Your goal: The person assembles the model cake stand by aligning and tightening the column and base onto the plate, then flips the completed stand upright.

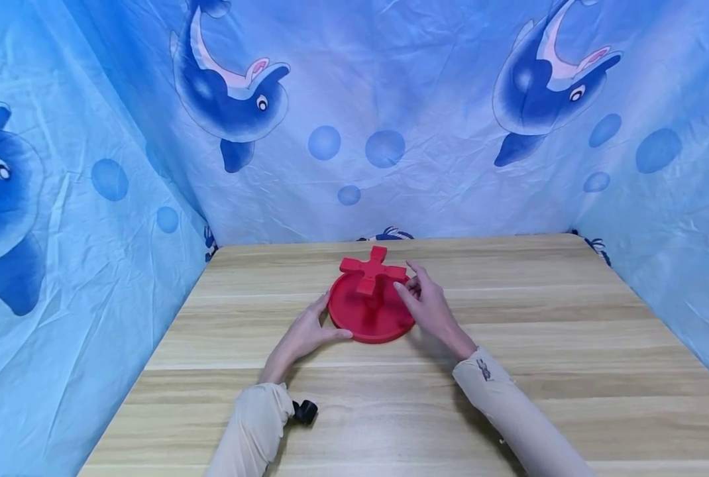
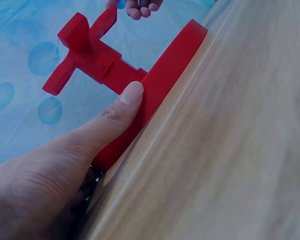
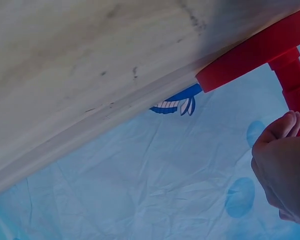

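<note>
A red stand has a round, rimmed base, a short post and a cross-shaped top with stubby arms. The base lies flat on the wooden table. My left hand grips the base at its left and near edge, thumb on the rim; its other fingers are mostly hidden in the left wrist view. At the cross's right arm, my right hand has thumb and index finger on either side of the arm's end, the remaining fingers curled. The number 35 shows on the cross's underside in the left wrist view.
Wooden table with its far edge against a blue curtain printed with dolphins and bubbles. Curtains also line the left and right sides. A small black item sits at my left cuff.
</note>
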Motion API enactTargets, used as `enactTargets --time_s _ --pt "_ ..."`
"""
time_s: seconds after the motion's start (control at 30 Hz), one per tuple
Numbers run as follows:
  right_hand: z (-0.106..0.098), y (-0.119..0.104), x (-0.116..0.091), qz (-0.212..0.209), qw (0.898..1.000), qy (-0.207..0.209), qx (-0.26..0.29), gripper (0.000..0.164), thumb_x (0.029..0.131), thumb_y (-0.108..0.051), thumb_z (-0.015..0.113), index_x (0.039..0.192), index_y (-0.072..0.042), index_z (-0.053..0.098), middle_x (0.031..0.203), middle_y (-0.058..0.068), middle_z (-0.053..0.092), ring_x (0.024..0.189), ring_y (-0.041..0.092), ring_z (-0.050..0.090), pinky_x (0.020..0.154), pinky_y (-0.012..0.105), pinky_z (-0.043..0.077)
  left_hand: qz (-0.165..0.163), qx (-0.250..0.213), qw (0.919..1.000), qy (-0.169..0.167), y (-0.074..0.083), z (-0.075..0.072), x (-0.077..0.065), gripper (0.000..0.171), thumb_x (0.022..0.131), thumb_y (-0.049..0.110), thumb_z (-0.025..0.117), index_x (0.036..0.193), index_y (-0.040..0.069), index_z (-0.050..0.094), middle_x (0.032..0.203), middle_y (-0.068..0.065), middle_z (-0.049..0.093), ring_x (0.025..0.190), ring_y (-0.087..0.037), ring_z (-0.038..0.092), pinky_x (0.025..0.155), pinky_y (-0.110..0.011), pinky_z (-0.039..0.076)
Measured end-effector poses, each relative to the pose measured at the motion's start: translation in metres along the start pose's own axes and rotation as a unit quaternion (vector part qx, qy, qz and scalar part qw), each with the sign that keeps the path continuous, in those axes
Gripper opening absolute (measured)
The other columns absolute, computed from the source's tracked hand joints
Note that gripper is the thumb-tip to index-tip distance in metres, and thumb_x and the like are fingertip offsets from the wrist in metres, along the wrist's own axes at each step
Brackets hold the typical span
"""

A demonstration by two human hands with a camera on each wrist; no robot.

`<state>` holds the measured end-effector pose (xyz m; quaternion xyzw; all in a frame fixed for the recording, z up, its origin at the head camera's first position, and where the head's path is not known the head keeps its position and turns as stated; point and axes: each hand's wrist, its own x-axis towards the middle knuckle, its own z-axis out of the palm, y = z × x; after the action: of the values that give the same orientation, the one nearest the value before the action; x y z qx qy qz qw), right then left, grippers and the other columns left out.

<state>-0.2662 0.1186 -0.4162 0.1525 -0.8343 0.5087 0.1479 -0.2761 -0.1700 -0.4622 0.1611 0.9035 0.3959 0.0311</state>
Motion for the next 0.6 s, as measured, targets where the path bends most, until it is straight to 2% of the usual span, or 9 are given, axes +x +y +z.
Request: enactTargets --time_s 0.23,0.37,0.6 --pt "0.0029 0.0008 0.0049 0.016 1.000 -0.004 -0.008 0.048 0.104 -0.013 0.063 0.148 0.001 0.049 0.098 0.012 0.064 0.086 0.024 0.058 0.074 0.028 0.052 0.005 0.002 1.0000 0.000 -0.0004 -0.0006 0.0006 0.116 0.072 0.068 0.085 0.165 0.023 0.031 0.164 -0.002 0.038 0.148 -0.029 0.036 0.112 -0.058 0.039" --pt "0.0036 -0.0005 0.0050 0.009 1.000 0.003 -0.002 0.040 0.103 -0.011 0.064 0.141 0.000 0.057 0.096 0.011 0.064 0.084 0.023 0.058 0.071 0.028 0.051 0.004 0.000 1.0000 -0.001 -0.0003 -0.0012 0.0006 0.116 0.073 0.068 0.085 0.165 0.024 0.030 0.164 -0.001 0.037 0.149 -0.028 0.035 0.114 -0.058 0.037" --pt "0.0042 -0.0025 0.0019 0.009 1.000 -0.001 0.004 0.039 0.101 -0.011 0.068 0.138 -0.001 0.058 0.095 0.009 0.063 0.082 0.022 0.057 0.069 0.024 0.051 0.013 0.000 0.9999 -0.001 -0.0002 -0.0023 0.0003 0.115 0.074 0.064 0.086 0.165 0.021 0.030 0.164 -0.004 0.036 0.149 -0.031 0.034 0.114 -0.060 0.035"
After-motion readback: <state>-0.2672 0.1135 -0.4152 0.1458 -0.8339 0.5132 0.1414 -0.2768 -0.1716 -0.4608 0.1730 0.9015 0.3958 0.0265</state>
